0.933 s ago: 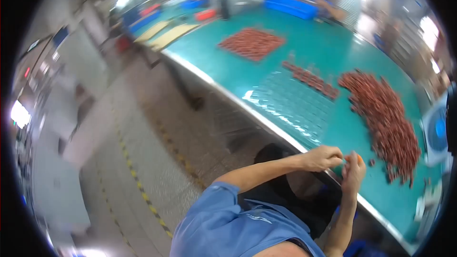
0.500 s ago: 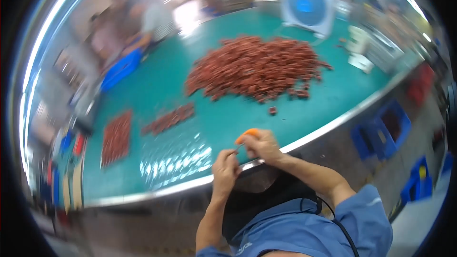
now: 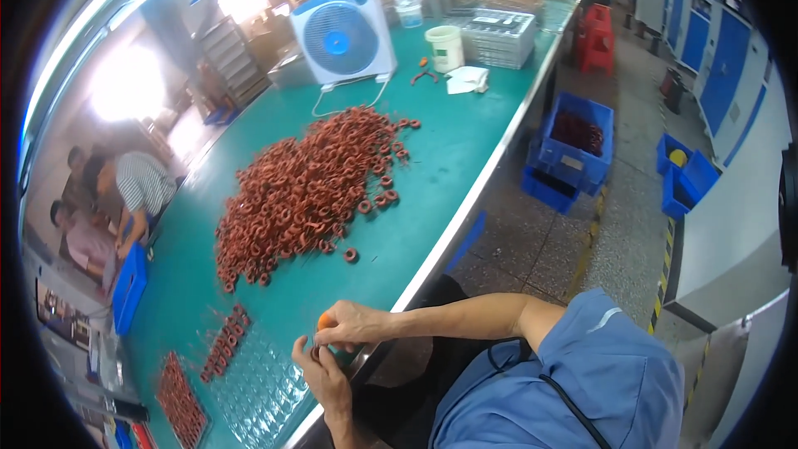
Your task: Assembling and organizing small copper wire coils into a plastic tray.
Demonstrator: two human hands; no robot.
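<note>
Over the table's near edge, my right hand (image 3: 356,324) is closed round a small tool with an orange handle (image 3: 325,321); its working end is hidden by my fingers. Just below it, my left hand (image 3: 327,378) pinches a small dark piece (image 3: 314,352), perhaps a ring, too small to make out. The two hands nearly touch. Beyond them lies a large heap of reddish-brown wire-wound rings (image 3: 303,191), with one loose ring (image 3: 351,255) nearer to me. Left of my hands, a clear plastic tray (image 3: 258,395) has a row of rings (image 3: 224,345) at its far side.
A filled tray of rings (image 3: 181,403) lies at the left. Across the green table (image 3: 449,141) stand a fan (image 3: 339,37), a white bucket (image 3: 445,48), red-handled pliers (image 3: 425,77) and stacked trays (image 3: 499,37). Blue crates (image 3: 573,162) are on the floor at right. People (image 3: 125,191) sit at far left.
The view has swung to the right, so the table and heap now sit further left and more aisle shows. My hands remain close together, the right one still on the orange-handled tool.
</note>
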